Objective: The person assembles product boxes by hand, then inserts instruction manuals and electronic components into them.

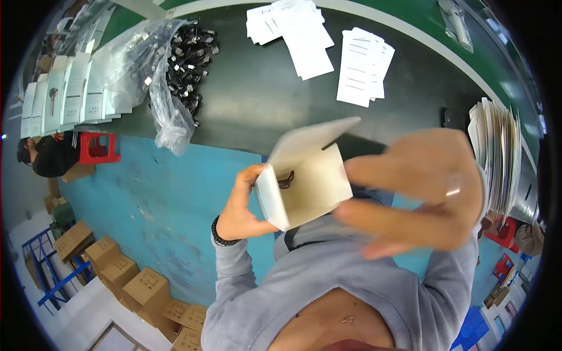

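Box [319, 193], white with its lid [310, 140] raised, sits just off the bench's [252, 99] near edge, clasped by our left hand [240, 205]; a dark cord [285, 180] lies inside. Our right hand [418, 190] (badly blurred) spreads its fingers beside it; touching, we cannot tell. We judge handling the opened box as the step, calling for a steady left grip. Slips [363, 67] toward the far edge carry print we cannot read.
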A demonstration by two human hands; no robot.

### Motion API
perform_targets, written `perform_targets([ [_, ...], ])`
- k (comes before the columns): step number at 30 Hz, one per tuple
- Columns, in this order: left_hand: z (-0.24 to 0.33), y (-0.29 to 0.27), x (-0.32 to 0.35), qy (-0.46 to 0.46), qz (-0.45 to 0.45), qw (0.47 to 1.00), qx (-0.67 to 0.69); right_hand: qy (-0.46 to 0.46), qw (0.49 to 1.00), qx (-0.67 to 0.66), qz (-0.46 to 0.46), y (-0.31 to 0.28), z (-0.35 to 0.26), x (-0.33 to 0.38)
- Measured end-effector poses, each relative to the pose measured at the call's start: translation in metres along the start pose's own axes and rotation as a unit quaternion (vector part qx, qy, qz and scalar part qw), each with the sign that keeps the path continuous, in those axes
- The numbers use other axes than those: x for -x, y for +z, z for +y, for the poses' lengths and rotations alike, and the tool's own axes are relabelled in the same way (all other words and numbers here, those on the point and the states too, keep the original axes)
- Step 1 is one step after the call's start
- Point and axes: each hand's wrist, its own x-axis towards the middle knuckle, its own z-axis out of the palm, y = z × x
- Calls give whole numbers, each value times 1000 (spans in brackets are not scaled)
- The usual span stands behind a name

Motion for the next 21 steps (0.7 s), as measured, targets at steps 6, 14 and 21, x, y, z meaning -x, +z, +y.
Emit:
perform_targets([
  [6,53,-25,-80,-27,-3,994,109,294,944,61,135,-62,-38,93],
  [14,60,-99,-355,-105,-18,991,83,499,739,412,187,-120,-122,195],
  [21,1,-126,-532,-204,-17,977,63,657,546,493,164,-164,-164,266],
])
